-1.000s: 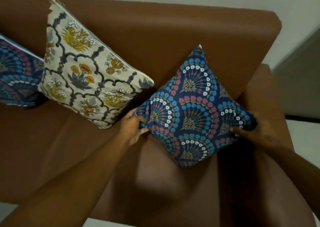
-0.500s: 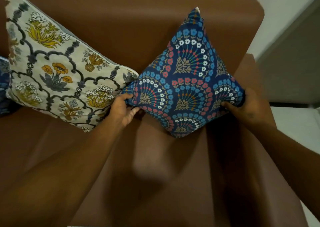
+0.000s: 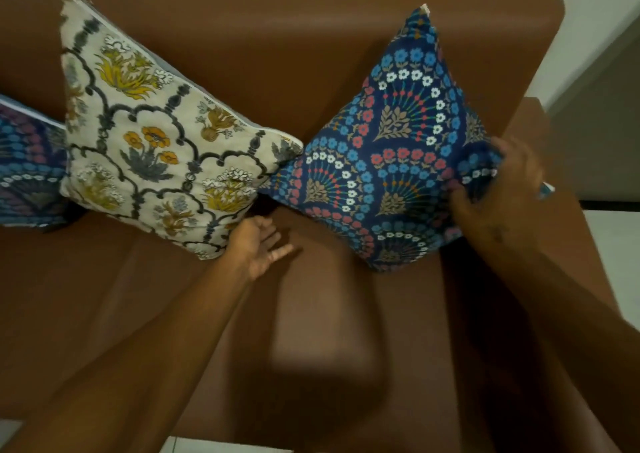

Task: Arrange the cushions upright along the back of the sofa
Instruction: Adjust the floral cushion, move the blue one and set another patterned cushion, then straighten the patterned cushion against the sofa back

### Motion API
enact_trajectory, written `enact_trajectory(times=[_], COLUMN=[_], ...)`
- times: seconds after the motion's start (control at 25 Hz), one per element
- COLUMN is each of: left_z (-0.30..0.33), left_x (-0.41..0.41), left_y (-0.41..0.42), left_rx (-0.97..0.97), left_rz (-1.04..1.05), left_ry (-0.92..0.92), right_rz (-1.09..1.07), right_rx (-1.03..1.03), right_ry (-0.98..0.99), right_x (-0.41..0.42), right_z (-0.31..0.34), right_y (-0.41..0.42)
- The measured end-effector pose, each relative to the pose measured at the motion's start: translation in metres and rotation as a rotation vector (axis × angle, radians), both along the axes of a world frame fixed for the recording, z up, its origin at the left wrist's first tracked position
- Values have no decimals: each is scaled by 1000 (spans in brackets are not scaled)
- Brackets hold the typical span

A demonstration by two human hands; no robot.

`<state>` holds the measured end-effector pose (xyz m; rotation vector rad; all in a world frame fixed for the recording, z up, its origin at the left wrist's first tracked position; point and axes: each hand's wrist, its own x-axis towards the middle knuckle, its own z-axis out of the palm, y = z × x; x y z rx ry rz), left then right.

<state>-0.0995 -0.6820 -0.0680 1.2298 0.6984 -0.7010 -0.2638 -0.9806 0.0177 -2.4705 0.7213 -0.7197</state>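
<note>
A navy cushion with blue, red and white flower fans stands on one corner against the brown sofa back, at the right end. My right hand grips its right corner. My left hand hovers open over the seat, just below the cushion's left corner, touching nothing. A cream cushion with yellow flowers leans on the sofa back to the left, its right corner meeting the navy cushion. Another navy patterned cushion shows partly at the left edge.
The sofa's right armrest runs beside the navy cushion. The brown seat stretches in front of the cushions. A pale wall rises behind the sofa, and light floor lies to the right.
My left hand has let go of the navy cushion's left corner and dropped away, open. The cushion now stands higher against the sofa back, with my right hand still on its right corner.
</note>
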Motion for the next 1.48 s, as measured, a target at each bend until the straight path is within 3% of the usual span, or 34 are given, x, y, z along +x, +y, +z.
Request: enact_trajectory(times=[0.12,0.2,0.32,0.52,0.6,0.8,1.08,1.2,1.32,1.48], left_z=[-26,-30,-17,-14,-22,-25,-16,-6,2,29], left_x=[-9,-3,39,107,117,124,124,139,165,204], left_y=[75,125,173,211,217,220,233,267,334,430], left_rx=[144,199,143,8,-29,-121,-146,-98,16,196], left_rz=[56,152,120,-70,-132,-93,-56,80,181,256], left_ry=[40,-79,-213,-257,-244,-319,-269,-205,-220,-329], right_rz=[244,350,440,327,291,186,140,104,356,655], right_rx=[25,149,214,304,251,173,135,-109,-291,71], right_ry=[-85,-77,-90,361,437,254,307,153,-108,73], right_x=[50,81,137,229,237,221,222,227,262,343], right_z=[13,17,26,30,13,-9,-1,12,21,21], right_y=[85,140,204,255,261,266,284,327,405,498])
